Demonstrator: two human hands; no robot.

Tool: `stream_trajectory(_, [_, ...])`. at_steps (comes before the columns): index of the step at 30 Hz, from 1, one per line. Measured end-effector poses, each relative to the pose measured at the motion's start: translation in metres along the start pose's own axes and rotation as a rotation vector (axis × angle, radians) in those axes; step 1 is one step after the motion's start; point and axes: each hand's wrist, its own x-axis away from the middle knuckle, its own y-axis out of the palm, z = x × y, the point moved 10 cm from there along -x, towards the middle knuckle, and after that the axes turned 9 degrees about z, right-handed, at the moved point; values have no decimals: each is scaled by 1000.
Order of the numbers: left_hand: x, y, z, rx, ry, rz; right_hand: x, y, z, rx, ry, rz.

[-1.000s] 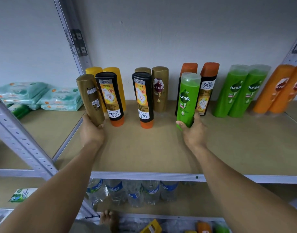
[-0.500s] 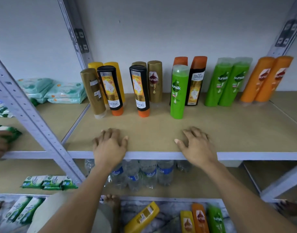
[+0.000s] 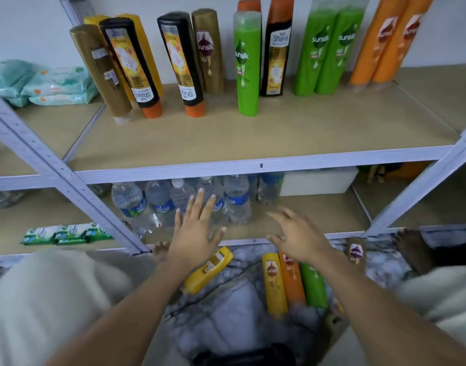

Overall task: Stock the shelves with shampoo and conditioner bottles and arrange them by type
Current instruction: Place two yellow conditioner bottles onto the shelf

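Marble floor [image 3: 226, 320] below the shelving. Fingers [image 3: 197, 207] of left hand [image 3: 195, 239] spread wide, empty. Right hand [image 3: 299, 239] fingers also splayed, empty, blurred. Yellow bottle [image 3: 208, 270] lies on floor by left wrist; three bottles [image 3: 291, 281] side by side near right. Upper shelf [image 3: 253, 138]: stocked bottles [image 3: 246, 64] standing.

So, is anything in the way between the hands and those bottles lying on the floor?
Nothing visible. The left hand hovers open over the lone yellow bottle, the right hand over the row of three.
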Motion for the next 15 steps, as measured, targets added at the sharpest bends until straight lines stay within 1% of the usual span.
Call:
stream_trajectory(4, [21,56,-9,-56,-29,-217,26,74,41,-75,152,-179])
stream_trajectory(6, [31,84,-26,-69,-71,-288,40,109,56,-136,246,-245])
stream_trajectory(10, [54,137,-64,-2,-181,-419,52,163,72,-230,356,-289])
stream_trajectory(15, [71,186,-97,108,-332,-450,55,211,86,-287,468,-323])
